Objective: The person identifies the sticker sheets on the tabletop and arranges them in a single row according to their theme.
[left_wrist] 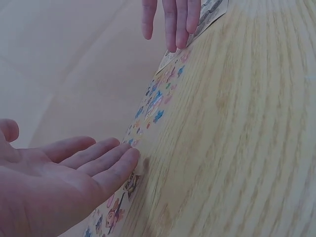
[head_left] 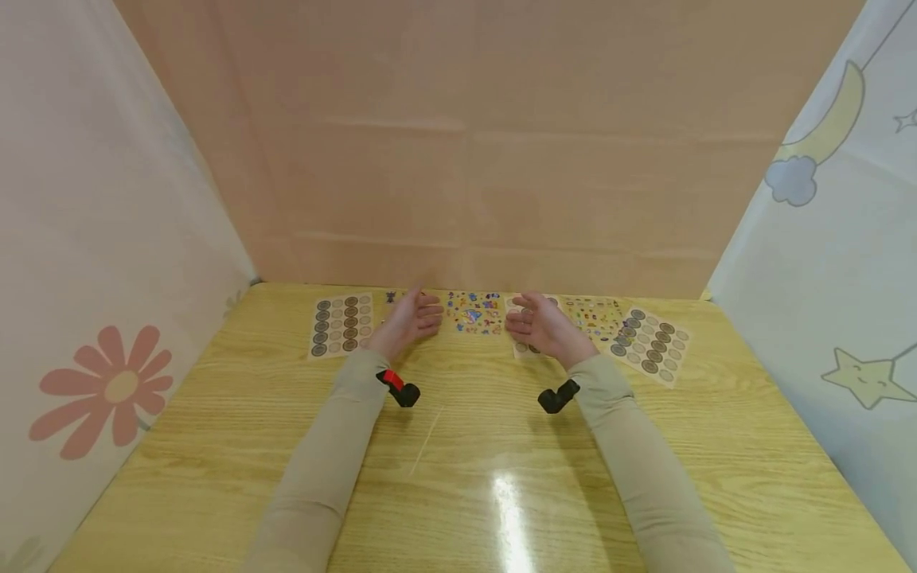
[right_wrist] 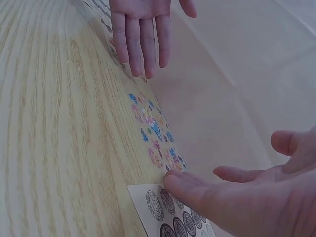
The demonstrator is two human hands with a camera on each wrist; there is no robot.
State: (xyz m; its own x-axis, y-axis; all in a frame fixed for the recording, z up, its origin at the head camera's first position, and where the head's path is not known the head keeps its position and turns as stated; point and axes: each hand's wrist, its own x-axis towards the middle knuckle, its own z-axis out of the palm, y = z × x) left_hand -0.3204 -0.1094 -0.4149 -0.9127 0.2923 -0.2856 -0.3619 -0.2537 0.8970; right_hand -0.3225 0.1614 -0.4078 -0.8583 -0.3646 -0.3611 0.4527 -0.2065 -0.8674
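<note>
Both hands are held over a row of sticker sheets along the table's back edge, palms turned toward each other, holding nothing. My left hand (head_left: 409, 321) has its fingers extended beside a colourful sticker sheet (head_left: 473, 313); in the left wrist view the left hand (left_wrist: 74, 180) shows an upturned palm. My right hand (head_left: 546, 326), fingers loosely extended, is above a sheet of round stickers (head_left: 526, 350), partly hiding it. The right wrist view shows the right hand (right_wrist: 242, 192) near that sheet's corner (right_wrist: 154, 205). Whether either hand touches a sheet, I cannot tell.
On the wooden table (head_left: 444, 446), a sheet of round stickers (head_left: 342, 326) lies at the left. At the right are a clear sheet of small stickers (head_left: 591, 317) and a tilted round-sticker sheet (head_left: 652, 346). A tan panel (head_left: 466, 175) stands behind, with patterned side walls (head_left: 122, 239).
</note>
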